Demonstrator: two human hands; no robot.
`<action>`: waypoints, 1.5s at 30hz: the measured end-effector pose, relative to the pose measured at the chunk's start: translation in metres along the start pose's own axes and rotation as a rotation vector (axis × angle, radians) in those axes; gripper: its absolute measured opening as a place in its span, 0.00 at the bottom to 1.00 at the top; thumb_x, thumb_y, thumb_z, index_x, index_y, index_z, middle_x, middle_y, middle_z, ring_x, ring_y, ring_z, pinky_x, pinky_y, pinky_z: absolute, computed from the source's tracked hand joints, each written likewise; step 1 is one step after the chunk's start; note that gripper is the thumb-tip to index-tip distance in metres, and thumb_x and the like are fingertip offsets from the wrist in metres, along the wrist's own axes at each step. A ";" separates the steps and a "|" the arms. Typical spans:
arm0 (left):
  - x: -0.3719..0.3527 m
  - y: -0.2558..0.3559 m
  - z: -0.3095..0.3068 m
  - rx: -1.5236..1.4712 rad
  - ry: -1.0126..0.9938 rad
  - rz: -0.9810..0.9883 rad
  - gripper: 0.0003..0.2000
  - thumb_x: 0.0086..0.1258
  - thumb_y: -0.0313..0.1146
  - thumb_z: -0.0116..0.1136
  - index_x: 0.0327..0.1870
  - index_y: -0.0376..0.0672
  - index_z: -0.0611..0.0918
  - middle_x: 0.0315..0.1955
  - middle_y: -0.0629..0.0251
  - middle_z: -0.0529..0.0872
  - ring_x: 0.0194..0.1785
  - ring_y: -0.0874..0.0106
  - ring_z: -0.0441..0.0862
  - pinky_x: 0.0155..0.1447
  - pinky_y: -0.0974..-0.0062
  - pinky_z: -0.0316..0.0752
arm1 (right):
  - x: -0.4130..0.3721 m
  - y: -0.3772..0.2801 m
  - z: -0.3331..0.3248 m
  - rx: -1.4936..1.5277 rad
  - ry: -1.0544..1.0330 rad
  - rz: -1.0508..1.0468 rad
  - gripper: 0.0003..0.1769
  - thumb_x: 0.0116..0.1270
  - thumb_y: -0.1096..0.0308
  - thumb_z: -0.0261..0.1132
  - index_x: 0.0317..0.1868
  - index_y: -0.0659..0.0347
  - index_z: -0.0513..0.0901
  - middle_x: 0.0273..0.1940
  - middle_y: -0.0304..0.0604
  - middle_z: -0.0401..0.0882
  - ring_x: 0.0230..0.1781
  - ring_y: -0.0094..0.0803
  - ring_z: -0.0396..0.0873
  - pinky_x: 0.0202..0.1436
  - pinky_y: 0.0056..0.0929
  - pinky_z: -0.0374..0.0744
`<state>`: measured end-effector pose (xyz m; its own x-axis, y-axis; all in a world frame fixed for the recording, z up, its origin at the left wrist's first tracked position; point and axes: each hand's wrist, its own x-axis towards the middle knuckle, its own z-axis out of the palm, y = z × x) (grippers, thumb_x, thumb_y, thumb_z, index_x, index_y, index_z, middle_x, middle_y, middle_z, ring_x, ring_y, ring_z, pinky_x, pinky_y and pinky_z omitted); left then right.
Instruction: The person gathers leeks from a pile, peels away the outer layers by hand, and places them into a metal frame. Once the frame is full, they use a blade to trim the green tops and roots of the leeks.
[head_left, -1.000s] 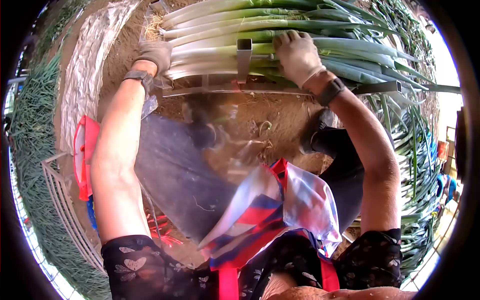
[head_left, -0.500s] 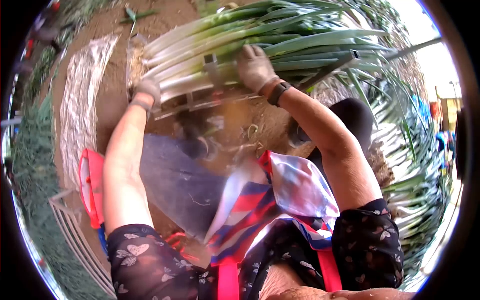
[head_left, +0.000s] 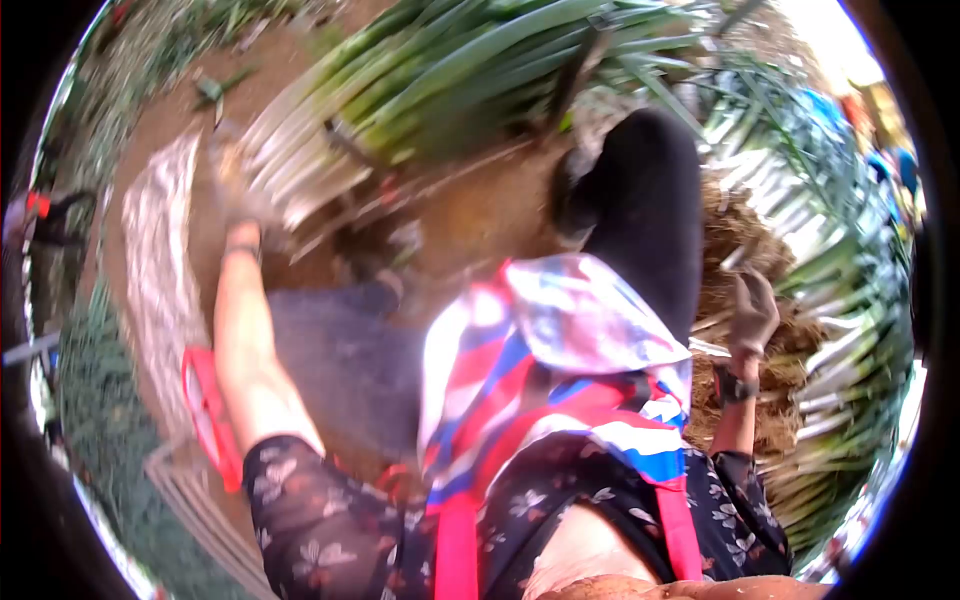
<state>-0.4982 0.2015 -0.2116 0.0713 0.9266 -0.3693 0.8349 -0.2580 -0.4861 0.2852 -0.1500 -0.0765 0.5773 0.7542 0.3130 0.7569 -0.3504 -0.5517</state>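
A bunch of leeks (head_left: 400, 90) lies across a metal frame (head_left: 345, 215), white root ends to the left and green leaves to the upper right. At those root ends is my gloved left hand (head_left: 248, 208), its fingers smeared by motion. My gloved right hand (head_left: 754, 312) is away from the bunch, low on the right, with bent fingers and nothing visible in them. It is over the brown roots (head_left: 745, 235) of a long pile of leeks (head_left: 800, 235) beside my leg.
A metal post (head_left: 575, 80) stands up against the leeks on the frame. Pale crinkled sheeting (head_left: 160, 230) lies on the soil at left, near cut green leaves (head_left: 95, 370). A red-edged item (head_left: 205, 415) is by my left arm. A person's dark legs (head_left: 65, 215) show at far left.
My right hand has left the leeks on the frame and moved down and right to the leek pile. My left hand has stayed by the root ends, shifting slightly left. The view has turned.
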 end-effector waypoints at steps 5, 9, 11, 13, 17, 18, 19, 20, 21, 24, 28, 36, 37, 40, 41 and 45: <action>-0.041 -0.037 -0.068 -0.761 0.355 -0.373 0.21 0.62 0.46 0.58 0.52 0.44 0.86 0.48 0.49 0.88 0.57 0.53 0.82 0.59 0.60 0.76 | -0.074 0.159 -0.005 0.138 -0.217 0.568 0.07 0.66 0.72 0.70 0.40 0.68 0.86 0.34 0.34 0.85 0.32 0.22 0.76 0.39 0.23 0.75; -0.068 -0.039 -0.093 -0.742 0.410 -0.491 0.19 0.63 0.44 0.55 0.51 0.47 0.86 0.47 0.52 0.88 0.52 0.52 0.85 0.57 0.60 0.77 | -0.089 0.128 0.022 0.215 -0.363 0.655 0.07 0.64 0.72 0.70 0.41 0.66 0.87 0.31 0.33 0.84 0.30 0.19 0.77 0.37 0.20 0.77; -0.066 -0.033 -0.092 -0.712 0.418 -0.402 0.20 0.64 0.44 0.54 0.52 0.45 0.86 0.45 0.49 0.88 0.50 0.52 0.85 0.56 0.61 0.77 | -0.087 0.138 0.046 0.132 -0.375 0.434 0.08 0.64 0.71 0.70 0.43 0.64 0.87 0.32 0.34 0.84 0.30 0.20 0.77 0.35 0.20 0.77; -0.069 -0.027 -0.108 -0.644 0.274 -0.308 0.20 0.68 0.45 0.55 0.53 0.43 0.85 0.47 0.51 0.88 0.49 0.56 0.86 0.53 0.62 0.76 | -0.081 0.112 0.048 0.144 -0.411 0.403 0.11 0.65 0.69 0.70 0.47 0.62 0.86 0.34 0.37 0.85 0.31 0.21 0.79 0.36 0.22 0.78; -0.047 -0.030 -0.082 -0.542 0.200 -0.115 0.19 0.72 0.43 0.52 0.54 0.40 0.84 0.49 0.51 0.88 0.51 0.55 0.85 0.58 0.63 0.76 | -0.067 0.052 0.039 -0.016 -0.454 0.354 0.14 0.66 0.65 0.69 0.50 0.61 0.85 0.41 0.43 0.87 0.39 0.31 0.84 0.46 0.29 0.81; -0.042 -0.033 -0.081 -0.539 0.194 -0.133 0.19 0.72 0.43 0.52 0.54 0.39 0.84 0.49 0.51 0.88 0.52 0.54 0.84 0.59 0.63 0.76 | -0.070 0.070 0.041 -0.117 -0.415 0.220 0.14 0.65 0.64 0.69 0.48 0.60 0.86 0.39 0.44 0.86 0.38 0.32 0.83 0.45 0.30 0.81; -0.040 -0.036 -0.083 -0.538 0.186 -0.171 0.19 0.73 0.42 0.51 0.54 0.39 0.83 0.49 0.52 0.87 0.53 0.54 0.84 0.60 0.63 0.75 | -0.068 0.069 0.036 -0.127 -0.392 0.266 0.13 0.63 0.62 0.70 0.44 0.58 0.86 0.39 0.46 0.86 0.40 0.36 0.84 0.46 0.33 0.81; -0.039 -0.038 -0.087 -0.531 0.181 -0.223 0.19 0.74 0.42 0.50 0.55 0.38 0.83 0.49 0.52 0.87 0.53 0.54 0.84 0.61 0.63 0.75 | -0.069 0.078 0.032 -0.238 -0.371 0.282 0.11 0.62 0.63 0.70 0.42 0.58 0.86 0.39 0.46 0.86 0.40 0.37 0.84 0.47 0.34 0.81; -0.041 -0.040 -0.093 -0.527 0.188 -0.271 0.18 0.75 0.41 0.50 0.55 0.37 0.83 0.50 0.52 0.87 0.54 0.53 0.84 0.62 0.63 0.75 | -0.070 0.086 0.028 -0.333 -0.367 0.287 0.10 0.62 0.63 0.70 0.40 0.58 0.86 0.39 0.46 0.86 0.40 0.39 0.84 0.48 0.36 0.81; -0.067 -0.024 -0.129 -0.470 0.300 -0.279 0.19 0.77 0.41 0.49 0.54 0.35 0.83 0.51 0.51 0.87 0.55 0.52 0.83 0.63 0.63 0.75 | -0.070 0.085 0.015 -0.399 -0.322 0.433 0.08 0.63 0.62 0.68 0.38 0.57 0.86 0.37 0.43 0.86 0.38 0.40 0.84 0.48 0.38 0.82; -0.106 0.031 -0.182 -0.299 0.635 -0.070 0.19 0.77 0.42 0.50 0.51 0.33 0.83 0.51 0.48 0.86 0.55 0.51 0.82 0.62 0.61 0.74 | -0.068 0.091 0.014 -0.630 -0.637 0.529 0.11 0.67 0.59 0.64 0.43 0.53 0.87 0.32 0.42 0.85 0.35 0.40 0.84 0.46 0.39 0.83; -0.189 0.134 -0.231 -0.461 0.588 0.236 0.13 0.74 0.37 0.55 0.46 0.36 0.85 0.46 0.50 0.87 0.49 0.55 0.84 0.55 0.63 0.78 | -0.080 0.067 -0.007 -0.820 -0.613 0.301 0.13 0.64 0.73 0.63 0.50 0.56 0.81 0.46 0.44 0.78 0.54 0.37 0.75 0.64 0.43 0.75; -0.197 0.143 -0.232 -0.500 0.541 0.281 0.12 0.73 0.36 0.56 0.45 0.36 0.86 0.45 0.51 0.87 0.48 0.56 0.84 0.54 0.64 0.79 | -0.086 0.075 -0.005 -0.833 -0.594 0.252 0.14 0.63 0.73 0.64 0.50 0.56 0.80 0.46 0.43 0.78 0.55 0.38 0.75 0.65 0.43 0.74; -0.206 0.200 -0.222 -0.618 0.650 0.527 0.09 0.68 0.32 0.61 0.43 0.38 0.86 0.40 0.56 0.88 0.42 0.58 0.85 0.49 0.65 0.80 | -0.063 0.123 -0.005 -0.861 -0.655 0.044 0.24 0.57 0.73 0.65 0.56 0.52 0.77 0.55 0.43 0.77 0.63 0.42 0.72 0.72 0.46 0.67; -0.209 0.214 -0.223 -0.611 0.660 0.568 0.09 0.66 0.31 0.63 0.42 0.38 0.86 0.38 0.57 0.88 0.41 0.58 0.85 0.48 0.64 0.80 | -0.061 0.120 -0.010 -0.797 -0.672 -0.106 0.31 0.54 0.72 0.67 0.61 0.50 0.76 0.65 0.45 0.73 0.72 0.43 0.65 0.76 0.48 0.60; -0.213 0.229 -0.197 -0.462 0.376 0.675 0.05 0.58 0.33 0.63 0.33 0.45 0.84 0.38 0.59 0.84 0.41 0.59 0.83 0.41 0.59 0.78 | -0.048 0.164 0.031 -0.709 -0.919 -0.484 0.36 0.58 0.49 0.70 0.65 0.57 0.77 0.70 0.49 0.69 0.75 0.48 0.60 0.78 0.51 0.57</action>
<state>-0.2142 -0.0012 -0.0879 0.7323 0.6669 -0.1379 0.6809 -0.7194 0.1369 0.3723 -0.2264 -0.2060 -0.0159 0.8962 -0.4434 0.9935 0.0640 0.0938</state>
